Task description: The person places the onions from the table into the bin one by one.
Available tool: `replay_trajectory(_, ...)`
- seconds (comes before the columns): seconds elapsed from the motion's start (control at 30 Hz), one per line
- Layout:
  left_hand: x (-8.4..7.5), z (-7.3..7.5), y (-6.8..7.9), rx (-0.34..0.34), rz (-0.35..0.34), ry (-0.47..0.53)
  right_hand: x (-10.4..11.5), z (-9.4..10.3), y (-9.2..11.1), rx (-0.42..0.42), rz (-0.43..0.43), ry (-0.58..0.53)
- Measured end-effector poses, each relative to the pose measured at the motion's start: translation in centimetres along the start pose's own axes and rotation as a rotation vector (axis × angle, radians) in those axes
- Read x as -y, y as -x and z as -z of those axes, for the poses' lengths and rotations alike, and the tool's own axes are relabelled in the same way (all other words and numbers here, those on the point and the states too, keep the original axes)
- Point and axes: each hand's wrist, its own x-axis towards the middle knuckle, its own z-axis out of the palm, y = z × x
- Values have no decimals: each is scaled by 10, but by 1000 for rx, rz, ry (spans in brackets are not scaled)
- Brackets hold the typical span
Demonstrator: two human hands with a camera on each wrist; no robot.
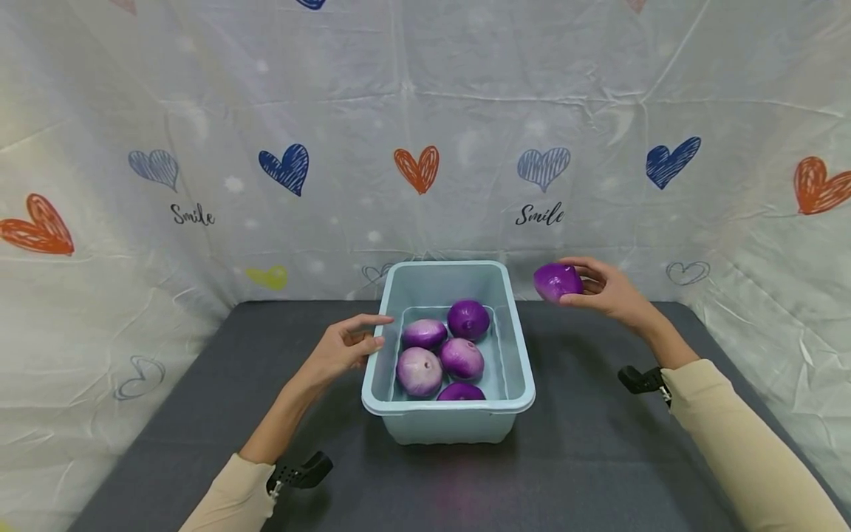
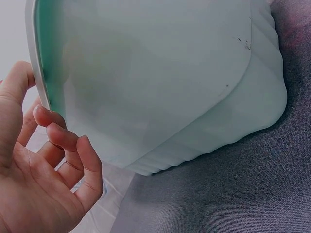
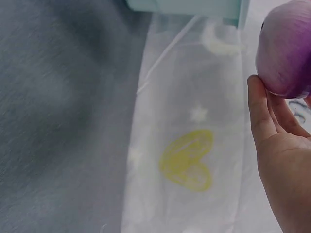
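Note:
My right hand (image 1: 601, 290) holds a red onion (image 1: 557, 282) between thumb and fingers, up off the table to the right of a light blue plastic tub (image 1: 447, 427). In the right wrist view the onion (image 3: 286, 51) shows a pale purple side above the fingertips. At the tub's left rim, my left hand (image 1: 346, 343) holds the edge lightly with thumb and index finger, while its other fingers (image 2: 90, 167) curl outside the wall. Several red onions, such as a pale one (image 1: 419, 372) and a dark one (image 1: 468, 319), lie in the tub.
The tub stands on a dark grey table (image 1: 585, 458). Behind and beside the table hangs a white sheet (image 1: 465, 81) printed with hearts and the word Smile. A black strap device (image 1: 641, 380) sits on the right wrist, with another (image 1: 302, 471) on the left.

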Motion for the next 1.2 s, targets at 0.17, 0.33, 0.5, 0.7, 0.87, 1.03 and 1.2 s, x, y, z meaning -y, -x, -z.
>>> replay_trajectory(0.17,0,0,0,-1,3,-7,11,-5,-9,3,12,18)
replay_trajectory(0.33,0,0,-1,5,2,-2,23,-14,-19,2,23,17)
replay_trajectory(0.5,0,0,-1,6,2,-2,28,-22,-29,29,56,16)
replay_trajectory(0.7,-2,-1,-2,8,4,19,32,-31,-36,59,97,-27)
replay_trajectory(0.87,-2,-1,-2,10,13,27,35,-39,-41,99,135,-50)
replay_trajectory(1.03,-2,0,-1,12,10,23,39,-44,-44,120,134,-63)
replay_trajectory(1.2,-1,0,-1,12,6,33,41,-48,-46,138,136,-75)
